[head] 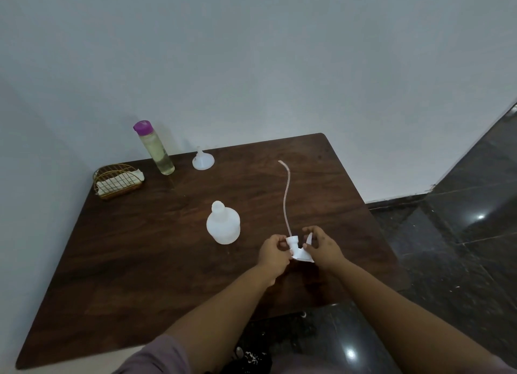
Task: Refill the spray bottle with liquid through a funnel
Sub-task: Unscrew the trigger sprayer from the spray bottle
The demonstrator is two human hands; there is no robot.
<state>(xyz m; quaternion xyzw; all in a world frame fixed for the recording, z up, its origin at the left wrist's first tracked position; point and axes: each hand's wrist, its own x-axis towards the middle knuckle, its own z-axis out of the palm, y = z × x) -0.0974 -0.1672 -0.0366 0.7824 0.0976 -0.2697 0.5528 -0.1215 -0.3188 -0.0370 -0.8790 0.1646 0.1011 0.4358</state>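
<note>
A white spray bottle [223, 225] stands uncapped in the middle of the dark wooden table [140, 261]. Its white trigger spray head [298, 249] is off the bottle, right of it, with its long thin dip tube [286, 194] curving away toward the far edge. My left hand [272, 252] grips the head's screw collar. My right hand [321, 245] holds the trigger side. A small white funnel [203, 159] lies mouth down at the far side. Left of it stands a tall clear bottle of yellowish liquid [156, 149] with a purple cap.
A gold wire basket [117, 181] with white cloth in it sits at the far left corner. The table stands against a pale wall. Dark glossy floor tiles [461, 247] lie to the right and below the near edge.
</note>
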